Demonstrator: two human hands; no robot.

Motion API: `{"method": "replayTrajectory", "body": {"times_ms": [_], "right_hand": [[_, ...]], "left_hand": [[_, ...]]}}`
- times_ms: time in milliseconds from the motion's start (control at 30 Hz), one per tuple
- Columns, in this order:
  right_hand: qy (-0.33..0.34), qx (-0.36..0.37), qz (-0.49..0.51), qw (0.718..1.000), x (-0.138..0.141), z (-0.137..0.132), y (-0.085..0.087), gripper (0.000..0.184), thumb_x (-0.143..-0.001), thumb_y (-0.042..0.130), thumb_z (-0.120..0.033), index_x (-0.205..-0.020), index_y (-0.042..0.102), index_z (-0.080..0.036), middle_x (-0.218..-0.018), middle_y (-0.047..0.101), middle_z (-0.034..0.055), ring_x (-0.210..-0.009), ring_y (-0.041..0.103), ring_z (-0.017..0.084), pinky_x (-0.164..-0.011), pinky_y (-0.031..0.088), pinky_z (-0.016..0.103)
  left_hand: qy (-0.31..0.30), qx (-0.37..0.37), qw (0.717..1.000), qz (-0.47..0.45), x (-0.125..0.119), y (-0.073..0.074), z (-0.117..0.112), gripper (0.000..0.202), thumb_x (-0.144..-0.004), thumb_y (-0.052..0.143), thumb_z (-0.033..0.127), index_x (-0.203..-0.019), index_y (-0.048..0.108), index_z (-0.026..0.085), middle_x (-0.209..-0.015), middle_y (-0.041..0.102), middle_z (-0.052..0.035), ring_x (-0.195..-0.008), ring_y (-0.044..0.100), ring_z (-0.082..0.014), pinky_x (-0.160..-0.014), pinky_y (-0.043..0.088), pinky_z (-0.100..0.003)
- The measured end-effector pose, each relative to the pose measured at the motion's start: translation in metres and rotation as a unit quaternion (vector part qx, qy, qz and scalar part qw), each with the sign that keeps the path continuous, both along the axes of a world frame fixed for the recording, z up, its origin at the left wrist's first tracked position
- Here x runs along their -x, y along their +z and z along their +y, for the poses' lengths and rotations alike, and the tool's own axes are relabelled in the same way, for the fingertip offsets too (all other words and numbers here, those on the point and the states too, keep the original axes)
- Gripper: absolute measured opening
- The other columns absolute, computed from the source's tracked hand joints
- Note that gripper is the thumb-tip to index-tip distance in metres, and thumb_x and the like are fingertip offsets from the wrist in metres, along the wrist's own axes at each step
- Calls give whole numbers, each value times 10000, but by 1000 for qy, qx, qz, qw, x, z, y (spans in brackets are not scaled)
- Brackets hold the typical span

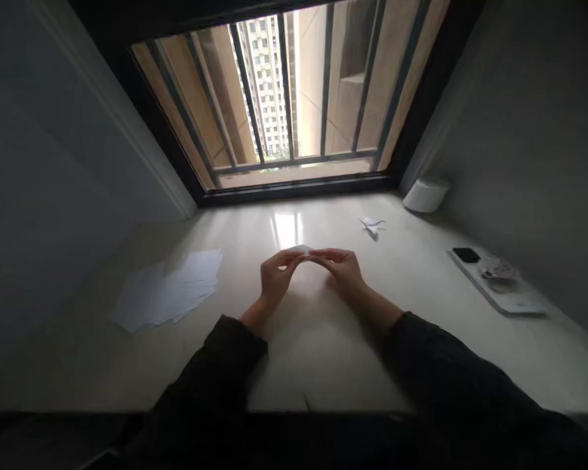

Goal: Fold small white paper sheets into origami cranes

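Observation:
Both my hands meet over the middle of a pale glossy sill [323, 365]. My left hand [277, 274] and my right hand [343, 269] pinch a small piece of white paper [304, 250] between their fingertips, held just above the surface. Dark sleeves cover both forearms. The paper's shape is mostly hidden by my fingers.
A loose fan of white paper sheets [169, 290] lies at the left. A small folded paper figure [373, 224] sits farther back. At the right lie a white tablet-like slab [500, 287] with a dark phone [466, 254] on it, and a white roll [425, 194] by the barred window [289, 98].

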State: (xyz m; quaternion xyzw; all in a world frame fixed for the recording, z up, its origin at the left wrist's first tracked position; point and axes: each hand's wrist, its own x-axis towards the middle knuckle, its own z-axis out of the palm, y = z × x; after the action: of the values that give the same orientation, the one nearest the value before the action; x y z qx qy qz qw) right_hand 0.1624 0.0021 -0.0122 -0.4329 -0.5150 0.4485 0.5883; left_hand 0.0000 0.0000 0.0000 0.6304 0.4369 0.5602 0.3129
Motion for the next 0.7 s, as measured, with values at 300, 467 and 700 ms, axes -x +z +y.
{"method": "replayTrajectory", "body": {"times_ms": [300, 467, 700], "right_hand": [[-5, 0, 38, 999, 2, 2, -3, 209, -596, 819, -377, -742, 762, -238, -771, 749, 37, -761, 691, 232, -794, 528, 388], [-2, 6, 61, 998, 3, 0, 3, 228, -586, 823, -365, -761, 765, -233, -804, 753, 44, -801, 692, 239, -828, 525, 403], [-11, 13, 66, 998, 4, -2, 7, 228, -585, 825, -349, -770, 766, -229, -813, 755, 51, -810, 698, 243, -841, 524, 407]], "left_hand": [[-39, 27, 996, -73, -1, -2, 4, 226, -707, 742, 350, -855, 737, 179, -918, 737, -77, -826, 689, -196, -758, 548, -326], [-55, 61, 987, -135, -3, -3, 5, 187, -687, 762, 307, -805, 733, 166, -843, 735, -62, -786, 678, -175, -759, 540, -322], [-53, 45, 985, -160, -4, -7, 7, 161, -709, 745, 279, -819, 715, 165, -855, 722, -49, -822, 667, -166, -799, 530, -320]]}}
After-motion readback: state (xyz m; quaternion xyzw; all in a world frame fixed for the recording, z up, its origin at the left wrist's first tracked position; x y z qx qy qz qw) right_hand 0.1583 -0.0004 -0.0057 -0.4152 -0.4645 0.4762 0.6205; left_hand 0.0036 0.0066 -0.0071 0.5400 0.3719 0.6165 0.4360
